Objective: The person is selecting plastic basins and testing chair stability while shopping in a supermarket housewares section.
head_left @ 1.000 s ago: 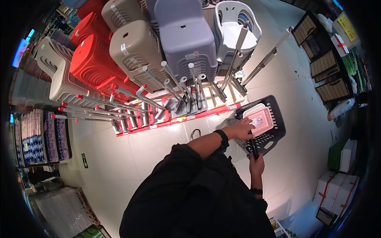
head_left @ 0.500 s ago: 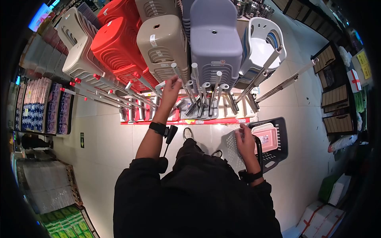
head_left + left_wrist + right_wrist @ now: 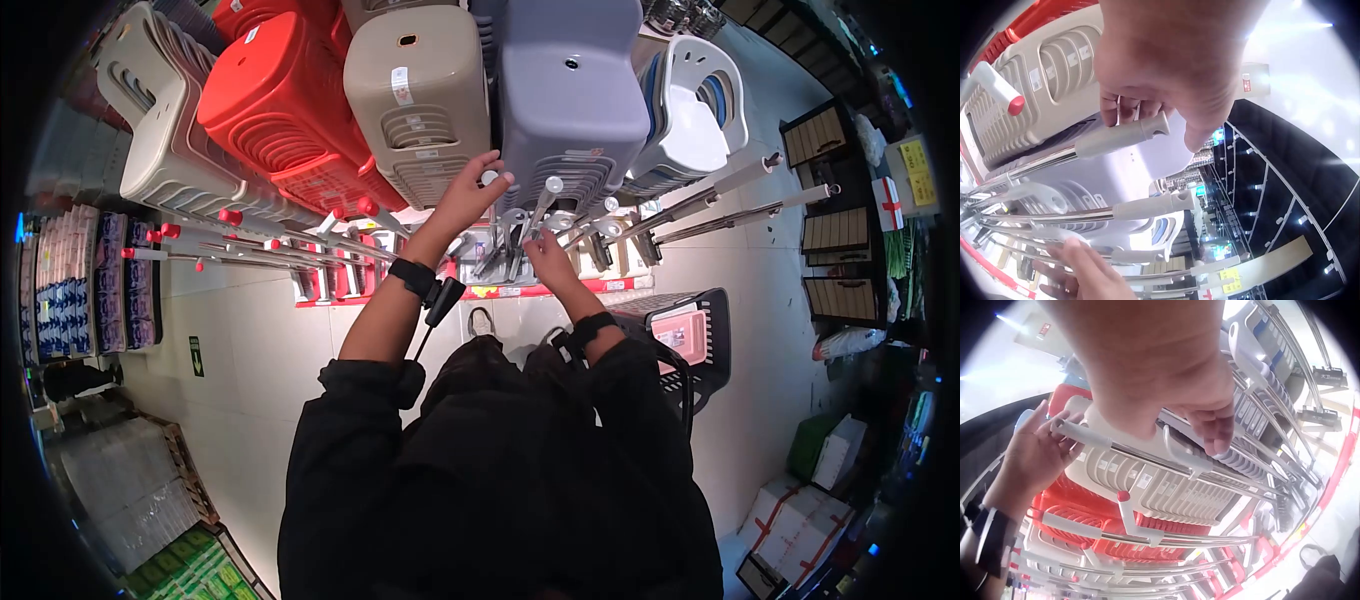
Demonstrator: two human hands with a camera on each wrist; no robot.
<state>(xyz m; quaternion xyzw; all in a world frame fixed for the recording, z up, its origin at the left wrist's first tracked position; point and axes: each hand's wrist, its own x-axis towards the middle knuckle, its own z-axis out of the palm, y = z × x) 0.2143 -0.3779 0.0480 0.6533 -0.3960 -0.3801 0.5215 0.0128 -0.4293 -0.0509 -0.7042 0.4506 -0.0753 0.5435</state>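
Observation:
Beside the white handle (image 3: 489, 178) of a metal pole, my left hand (image 3: 468, 200) has its fingers and thumb apart. The left wrist view shows its fingertips behind that handle (image 3: 1116, 137); whether they touch it I cannot tell. Lower and to the right, my right hand (image 3: 556, 268) is among the upright poles, fingers loosely bent. In the right wrist view its fingertips (image 3: 1216, 440) are close to a pole, contact unclear. More white-handled poles (image 3: 1154, 207) stand alongside, with their lower ends together on a low red-edged display (image 3: 520, 291).
Behind the poles rise stacked red (image 3: 275, 90), beige (image 3: 415, 85), purple-grey (image 3: 575, 80) and white (image 3: 690, 125) stools and chairs. A dark basket (image 3: 716, 335) holding pink trays (image 3: 683, 338) is at the right, its black handle near my right sleeve. Red-tipped poles (image 3: 230, 217) lean leftward.
My right hand has left the basket and moved up and left to the poles. My left hand, earlier over the basket, has moved to the poles and then slightly right to a white handle.

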